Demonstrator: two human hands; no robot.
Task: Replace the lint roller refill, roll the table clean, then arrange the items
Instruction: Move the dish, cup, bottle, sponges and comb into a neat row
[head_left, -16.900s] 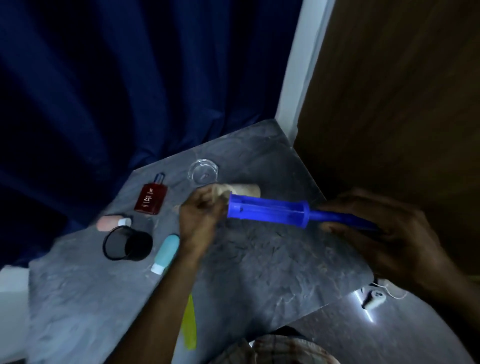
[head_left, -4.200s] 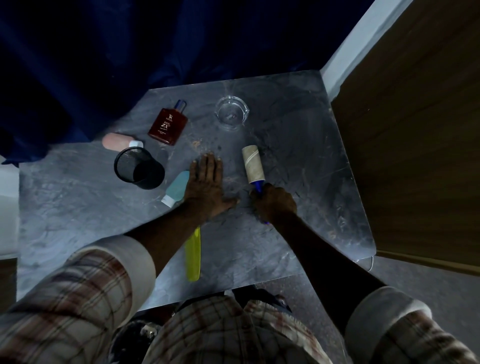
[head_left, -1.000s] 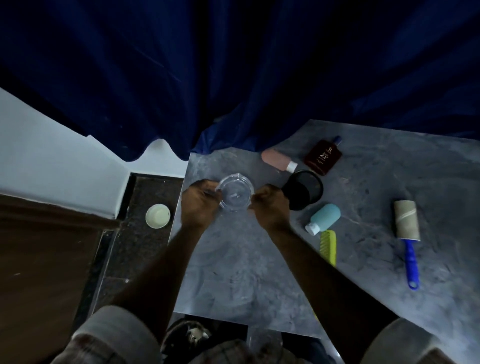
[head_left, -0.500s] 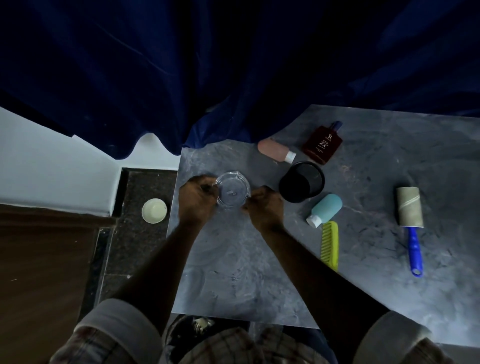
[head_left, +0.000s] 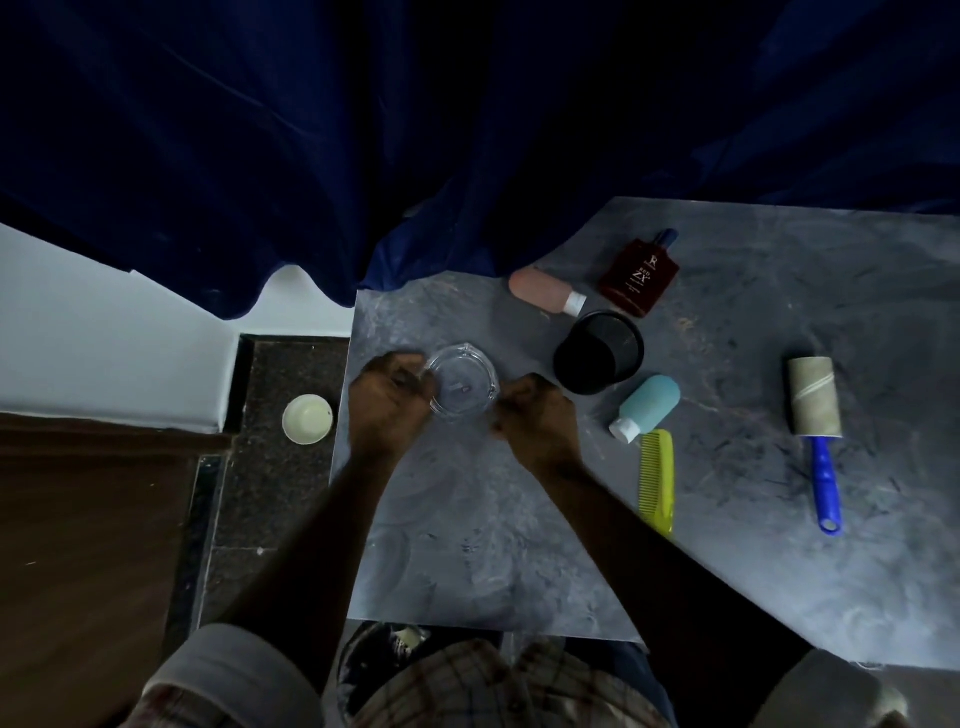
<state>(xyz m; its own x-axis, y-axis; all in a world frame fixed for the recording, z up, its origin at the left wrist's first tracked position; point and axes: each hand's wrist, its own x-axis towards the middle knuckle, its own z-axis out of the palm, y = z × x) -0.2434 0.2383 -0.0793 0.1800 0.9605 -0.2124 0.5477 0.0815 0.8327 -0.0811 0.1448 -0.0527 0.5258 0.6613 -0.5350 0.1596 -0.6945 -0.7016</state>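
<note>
Both hands are on the glass dish (head_left: 464, 385) at centre frame, near the table's (head_left: 753, 561) left edge: left hand (head_left: 388, 404) curled on its left rim, right hand (head_left: 537, 415) pinching its right rim. Far right, the lint roller (head_left: 816, 426) lies flat, blue handle toward the bottom of the frame, well apart from the comb (head_left: 657, 480) and teal bottle (head_left: 647, 408).

Plaid shirt (head_left: 483, 686), rolled-up pale-lined sleeves (head_left: 234, 670)

The dark red perfume bottle (head_left: 639, 273) carries pale lettering reading "RED ZX"; smaller print there is illegible.
</note>
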